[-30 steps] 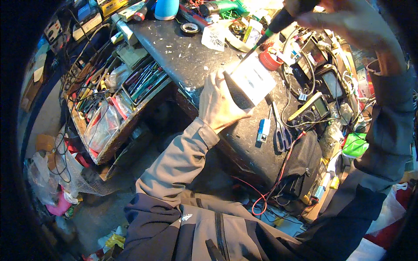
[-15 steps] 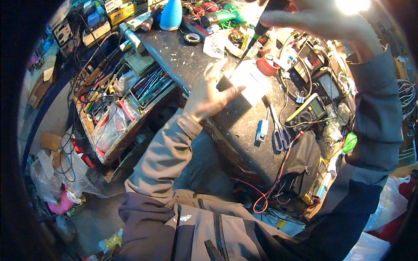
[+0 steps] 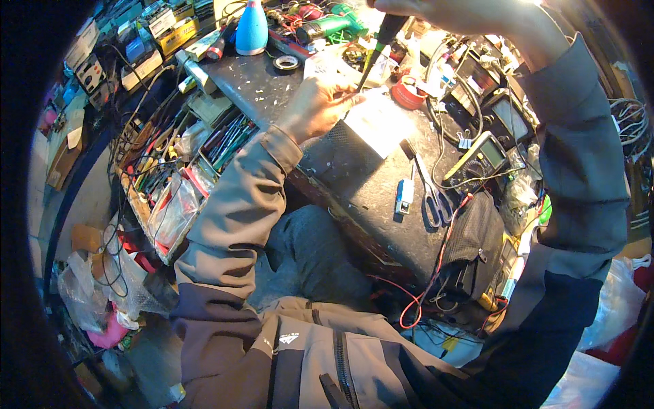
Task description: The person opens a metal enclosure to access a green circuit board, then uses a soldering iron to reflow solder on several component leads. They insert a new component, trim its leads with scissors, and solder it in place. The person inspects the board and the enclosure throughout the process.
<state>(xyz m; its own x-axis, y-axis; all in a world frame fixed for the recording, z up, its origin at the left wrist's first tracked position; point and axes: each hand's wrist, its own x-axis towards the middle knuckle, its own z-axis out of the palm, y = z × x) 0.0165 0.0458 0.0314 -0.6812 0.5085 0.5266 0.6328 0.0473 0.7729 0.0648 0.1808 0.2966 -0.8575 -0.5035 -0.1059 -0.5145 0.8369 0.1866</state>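
My right hand (image 3: 436, 13), at the top of the view, is closed round the dark handle of a screwdriver (image 3: 390, 31). Its shaft slants down and left to the far edge of a box-like device with a dark perforated side (image 3: 347, 146) and a glaring pale top (image 3: 383, 126). At the screwdriver's tip, the fingers of my left hand (image 3: 319, 105) are pressed together; whatever they pinch is too small to make out. A red spool (image 3: 408, 93) lies just right of the device. Scissors (image 3: 434, 198) and a small blue-and-white block (image 3: 405, 195) lie nearer me.
A yellow-edged multimeter (image 3: 480, 160) and tangled cables crowd the bench's right side. Farther back are a blue bottle (image 3: 251, 31), a tape roll (image 3: 286, 62) and a green tool (image 3: 327, 27). An open drawer of tools (image 3: 167, 198) juts out at left; a black mesh pouch (image 3: 470, 238) sits at right.
My left hand has left the device's near side and moved up to the screwdriver's tip, uncovering the perforated side. The screwdriver is still in my right hand, and the whole view has shifted slightly.
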